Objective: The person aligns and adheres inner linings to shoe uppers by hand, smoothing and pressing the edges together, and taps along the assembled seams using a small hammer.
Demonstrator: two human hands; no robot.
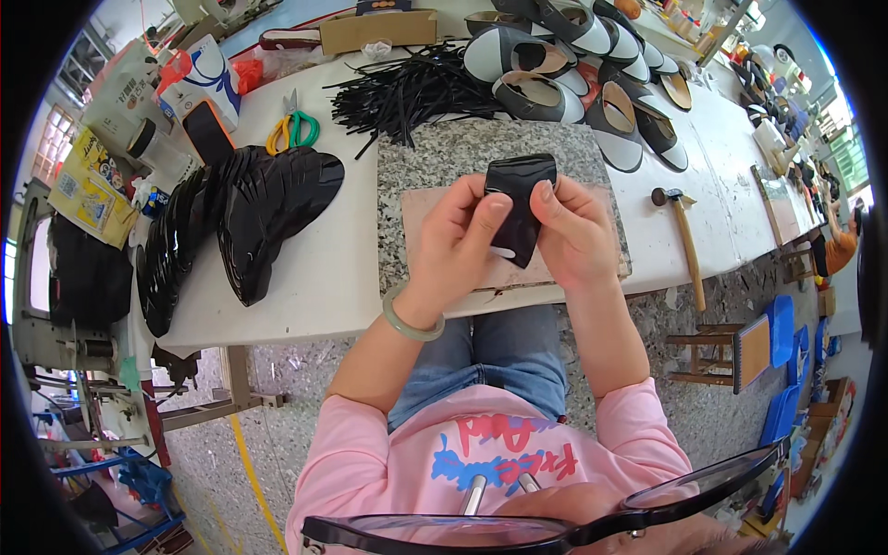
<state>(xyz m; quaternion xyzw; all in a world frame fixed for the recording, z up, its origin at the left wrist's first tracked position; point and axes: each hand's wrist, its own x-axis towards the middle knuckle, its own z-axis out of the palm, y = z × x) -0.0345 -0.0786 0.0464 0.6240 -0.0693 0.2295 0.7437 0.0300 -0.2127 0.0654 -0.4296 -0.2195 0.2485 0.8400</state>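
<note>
A glossy black piece of shoe leather (521,190) is held up between both hands, its top edge folded or curved over. My left hand (460,236) pinches its left side, thumb on the front face. My right hand (581,233) grips the right edge with thumb and fingers. Both hands are over a pinkish board (425,208), which lies on a speckled granite slab (416,166). Stacks of similar glossy black pieces (268,208) lie to the left. The fingers behind the held piece are partly hidden.
Scissors (292,125) and a heap of black strips (407,88) lie beyond the stacks. Grey-and-white shoes (536,97) crowd the far side. Right of the slab, a hammer (686,245) has its handle past the table edge. A wooden stool (708,351) stands at the right.
</note>
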